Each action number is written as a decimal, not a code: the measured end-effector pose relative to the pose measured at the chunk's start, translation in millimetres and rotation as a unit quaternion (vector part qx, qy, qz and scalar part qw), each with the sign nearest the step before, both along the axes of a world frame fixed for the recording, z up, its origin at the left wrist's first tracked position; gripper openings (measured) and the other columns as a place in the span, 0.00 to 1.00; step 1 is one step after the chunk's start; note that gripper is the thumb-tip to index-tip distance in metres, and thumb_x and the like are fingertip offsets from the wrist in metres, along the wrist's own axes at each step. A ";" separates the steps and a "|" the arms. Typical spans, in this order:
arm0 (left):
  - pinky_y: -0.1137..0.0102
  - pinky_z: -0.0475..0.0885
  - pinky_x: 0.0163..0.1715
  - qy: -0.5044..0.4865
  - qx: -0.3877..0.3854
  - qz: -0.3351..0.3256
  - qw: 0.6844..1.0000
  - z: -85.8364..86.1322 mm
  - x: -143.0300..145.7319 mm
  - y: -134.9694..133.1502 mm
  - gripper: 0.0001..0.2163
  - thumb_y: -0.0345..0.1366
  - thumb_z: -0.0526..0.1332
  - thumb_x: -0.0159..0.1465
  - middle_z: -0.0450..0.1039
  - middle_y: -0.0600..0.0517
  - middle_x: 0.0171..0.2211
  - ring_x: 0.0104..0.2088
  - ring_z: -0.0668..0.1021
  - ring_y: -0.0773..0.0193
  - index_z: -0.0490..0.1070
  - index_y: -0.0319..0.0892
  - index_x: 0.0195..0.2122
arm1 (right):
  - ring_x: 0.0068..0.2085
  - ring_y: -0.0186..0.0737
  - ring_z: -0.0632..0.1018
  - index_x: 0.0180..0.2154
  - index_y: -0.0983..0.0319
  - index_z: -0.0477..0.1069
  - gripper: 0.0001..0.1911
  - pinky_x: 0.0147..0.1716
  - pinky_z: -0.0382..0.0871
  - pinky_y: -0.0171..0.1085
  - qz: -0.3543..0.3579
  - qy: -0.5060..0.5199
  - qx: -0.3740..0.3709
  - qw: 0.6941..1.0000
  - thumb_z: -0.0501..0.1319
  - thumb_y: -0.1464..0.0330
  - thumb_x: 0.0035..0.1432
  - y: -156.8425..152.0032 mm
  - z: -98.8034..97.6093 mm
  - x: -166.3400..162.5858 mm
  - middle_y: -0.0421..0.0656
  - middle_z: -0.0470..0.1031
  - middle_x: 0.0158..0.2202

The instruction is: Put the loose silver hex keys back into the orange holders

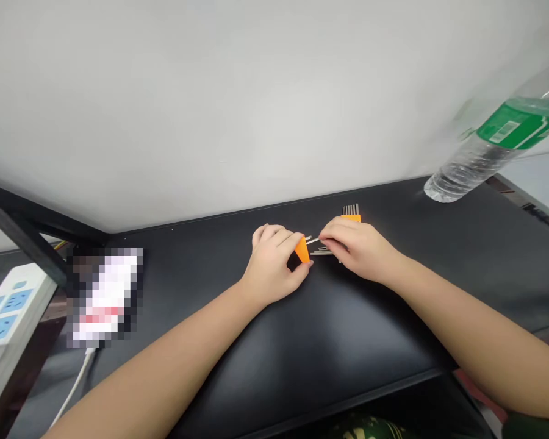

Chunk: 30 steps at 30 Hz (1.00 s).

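Observation:
My left hand [277, 259] is closed round an orange plastic holder [302, 249], gripped between thumb and fingers above the black table. The fingertips of my right hand [348, 244] pinch a thin metal hex key [313, 240], its other end at the holder's right side. Whether that end sits in a slot is too small to tell. Several loose hex keys [321, 250] lie on the table under my right hand, partly covered by it. Just behind that hand, a second orange holder [353, 217] has several metal rods standing up from it.
A clear bottle with a green label [507, 128] stands at the back right by the wall. At left lie a blurred-out phone-like object [107, 296] with a white cable [75, 387] and a white power strip [9, 311]. The black table [302, 341] ends at a front edge.

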<state>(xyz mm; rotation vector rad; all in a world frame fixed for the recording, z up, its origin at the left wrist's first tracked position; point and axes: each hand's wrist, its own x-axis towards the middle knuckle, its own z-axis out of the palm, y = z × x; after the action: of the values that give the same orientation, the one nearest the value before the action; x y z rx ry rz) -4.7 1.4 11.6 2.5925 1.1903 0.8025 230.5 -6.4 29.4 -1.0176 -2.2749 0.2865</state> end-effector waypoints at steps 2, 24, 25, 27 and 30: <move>0.50 0.60 0.61 0.000 -0.004 -0.008 1.000 -0.6 -0.3 0.0 0.14 0.41 0.66 0.62 0.79 0.50 0.43 0.50 0.74 0.52 0.73 0.46 0.48 | 0.38 0.41 0.78 0.42 0.60 0.71 0.07 0.38 0.72 0.39 -0.002 0.002 -0.006 1.000 0.55 0.73 0.70 -0.9 -1.8 -3.3 0.45 0.77 0.38; 0.49 0.57 0.65 -0.005 -0.010 -0.058 0.998 0.9 -1.1 -4.8 0.14 0.44 0.66 0.63 0.78 0.49 0.43 0.50 0.74 0.52 0.73 0.47 0.49 | 0.31 0.34 0.69 0.36 0.60 0.64 0.06 0.31 0.63 0.34 0.051 0.003 -0.101 0.994 0.58 0.76 0.63 0.2 -0.2 -9.0 0.40 0.68 0.34; 0.49 0.56 0.65 -0.005 -0.010 -0.063 0.998 1.4 -1.0 -4.9 0.14 0.44 0.66 0.62 0.78 0.49 0.43 0.50 0.74 0.52 0.73 0.47 0.48 | 0.31 0.34 0.68 0.35 0.60 0.63 0.07 0.31 0.63 0.34 0.063 0.003 -0.103 0.993 0.58 0.76 0.64 0.6 -0.3 -9.5 0.40 0.68 0.34; 0.49 0.56 0.65 -0.005 -0.014 -0.068 0.998 2.8 -0.5 -4.9 0.13 0.43 0.66 0.62 0.77 0.50 0.42 0.50 0.74 0.53 0.73 0.47 0.47 | 0.31 0.34 0.68 0.35 0.60 0.63 0.07 0.31 0.63 0.34 0.079 -0.001 -0.108 0.991 0.58 0.76 0.64 0.6 1.4 -8.7 0.40 0.68 0.35; 0.51 0.59 0.63 -0.008 -0.026 -0.054 0.998 4.3 0.5 -4.1 0.12 0.40 0.65 0.62 0.77 0.51 0.42 0.49 0.74 0.54 0.72 0.46 0.46 | 0.33 0.36 0.69 0.36 0.60 0.65 0.06 0.34 0.64 0.35 0.069 -0.034 -0.097 0.992 0.58 0.76 0.64 -0.7 9.2 -0.3 0.41 0.69 0.35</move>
<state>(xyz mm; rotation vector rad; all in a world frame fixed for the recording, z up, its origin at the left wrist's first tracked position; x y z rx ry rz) -4.2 -2.8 15.9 2.5784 1.0428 0.7586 230.2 -7.1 38.6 -0.9809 -2.4207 0.5469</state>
